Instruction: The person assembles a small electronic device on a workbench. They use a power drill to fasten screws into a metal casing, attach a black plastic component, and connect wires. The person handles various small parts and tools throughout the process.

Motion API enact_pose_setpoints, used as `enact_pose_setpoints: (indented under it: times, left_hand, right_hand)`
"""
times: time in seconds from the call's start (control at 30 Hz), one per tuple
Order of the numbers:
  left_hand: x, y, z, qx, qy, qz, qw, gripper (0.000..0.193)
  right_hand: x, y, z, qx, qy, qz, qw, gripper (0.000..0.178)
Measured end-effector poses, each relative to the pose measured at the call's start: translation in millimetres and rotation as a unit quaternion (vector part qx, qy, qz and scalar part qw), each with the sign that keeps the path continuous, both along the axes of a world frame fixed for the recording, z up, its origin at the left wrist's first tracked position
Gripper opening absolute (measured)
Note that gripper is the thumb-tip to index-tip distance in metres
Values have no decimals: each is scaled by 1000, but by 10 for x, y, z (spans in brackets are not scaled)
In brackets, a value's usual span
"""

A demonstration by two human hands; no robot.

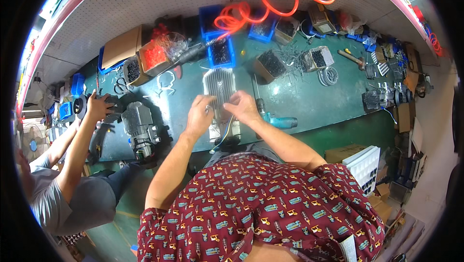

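A silver finned motor housing (219, 80) lies on the green bench straight in front of me. My left hand (200, 113) is at its left side with the fingers curled in; what they pinch is too small to make out. From the right, my right hand (242, 108) reaches over the housing's near part, thumb and fingers drawn together on something I cannot name. Thin yellow and blue wires (226, 134) trail from the housing's near end toward my body. Beside my right forearm lies a teal power driver (280, 121).
A second motor (139, 125) stands to the left, near a co-worker's hand (99, 107). Behind the housing are a blue bin (221, 53) of dark parts and a box (270, 65) of screws. A coiled orange air hose (237, 18) hangs above. A hammer (352, 57) lies right.
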State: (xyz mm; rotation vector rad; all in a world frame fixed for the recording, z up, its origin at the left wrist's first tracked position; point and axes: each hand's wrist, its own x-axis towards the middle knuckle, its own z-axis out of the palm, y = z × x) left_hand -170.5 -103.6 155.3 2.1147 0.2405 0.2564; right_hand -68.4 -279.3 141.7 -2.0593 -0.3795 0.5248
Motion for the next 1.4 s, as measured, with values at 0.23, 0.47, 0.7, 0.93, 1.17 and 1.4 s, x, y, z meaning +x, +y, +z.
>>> enact_pose_setpoints:
  times: [0.23,0.47,0.7,0.93,1.17,1.4]
  left_hand:
    - [-229,-140,-137,-10,110,83,990,106]
    - [-185,-170,-251,-53,199,58,977,110]
    - [-186,-170,-295,-54,186,39,980,109]
    - [-189,-119,-216,-85,208,28,974,110]
    - [-205,-161,-459,-38,174,35,983,106]
    - [-219,-187,-256,-48,128,24,990,101]
  right_hand:
    - [-24,-7,180,-46,30,-19,998,80]
    - [56,-31,81,-76,25,13,997,87]
    - [7,-51,-280,-103,-77,17,991,85]
    - [-74,10,-178,-81,-61,4,995,84]
    - [-27,-32,-536,64,-34,-25,997,76]
    - [-1,-84,-353,9,-31,-2,999,87]
